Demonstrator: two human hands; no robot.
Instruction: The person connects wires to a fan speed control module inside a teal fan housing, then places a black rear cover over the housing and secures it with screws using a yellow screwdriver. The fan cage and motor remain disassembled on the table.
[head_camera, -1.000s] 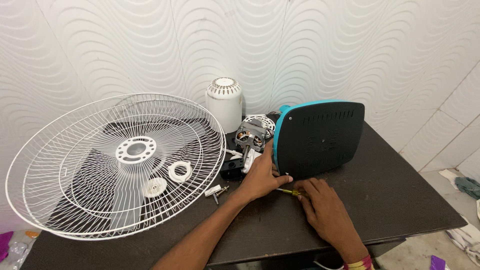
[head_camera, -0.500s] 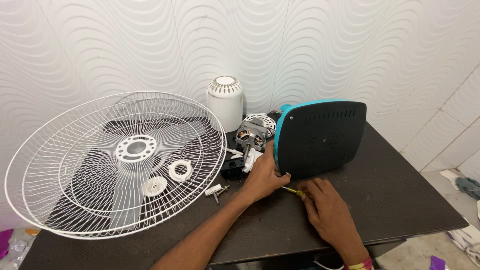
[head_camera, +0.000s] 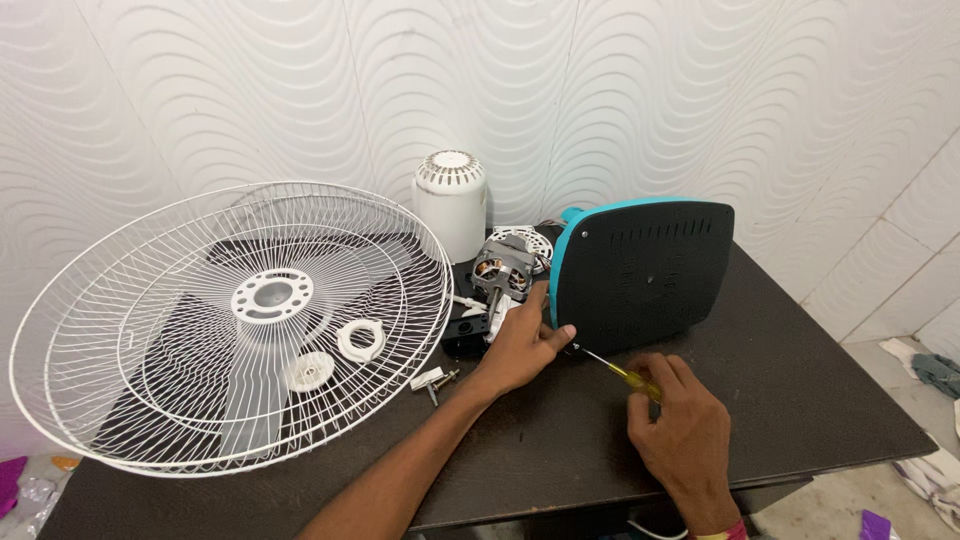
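Near the front edge of the dark brown tabletop (head_camera: 800, 400), I see my right hand (head_camera: 680, 430) closed around the yellow handle of a slim screwdriver (head_camera: 622, 372), its thin metal shaft angled up and left so the tip meets the lower rim of the black, teal-edged plastic fan housing (head_camera: 645, 272). My left hand (head_camera: 522, 345) is curled against that housing's left edge, thumb and fingers pressing on it, apparently to steady it against the push of the tool. The housing stands on edge with its vented black face toward me. Just behind its left side sits the bare fan motor with copper windings (head_camera: 500, 275), and farther back a white cylindrical plastic cover (head_camera: 450, 203) against the wall. Left of my forearm lie a few small loose screws (head_camera: 433, 380), then two white plastic locking rings (head_camera: 335, 355) resting inside the large white wire fan guards (head_camera: 230, 320). No labels or packages show.
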